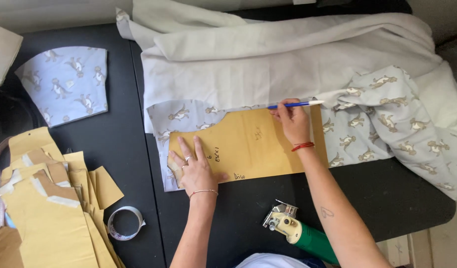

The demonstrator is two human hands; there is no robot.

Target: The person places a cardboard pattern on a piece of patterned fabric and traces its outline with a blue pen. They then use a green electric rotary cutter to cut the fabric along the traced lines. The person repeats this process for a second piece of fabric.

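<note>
A: What is the left hand [196, 168] doing?

B: It is lying flat on the tan kraft-paper pattern piece [248, 146], near that pattern's left end, fingers stretched out and slightly spread, pressing it down onto the pale blue cotton fabric printed with small brown animals [377, 124].

A: And the right hand [294, 121]?

B: It is resting on the pattern's upper edge, fingers pinching a blue-and-white pen [295, 104] that is lying almost level along that edge, its pale tip pointing right.

A: Where is the pattern sitting?

B: It is lying on the printed fabric on the black table [129, 149], with a heap of plain white cloth [268, 54] just above it.

A: Anything else around it?

B: Below the pattern, a cream and green hand-held cutting tool [300, 233] is resting on the table. Well to the pattern's left are a stack of tan paper pattern pieces [49, 198], a shiny roll of clear tape [125, 222] and a cut curved piece of the same printed fabric [64, 84].
</note>
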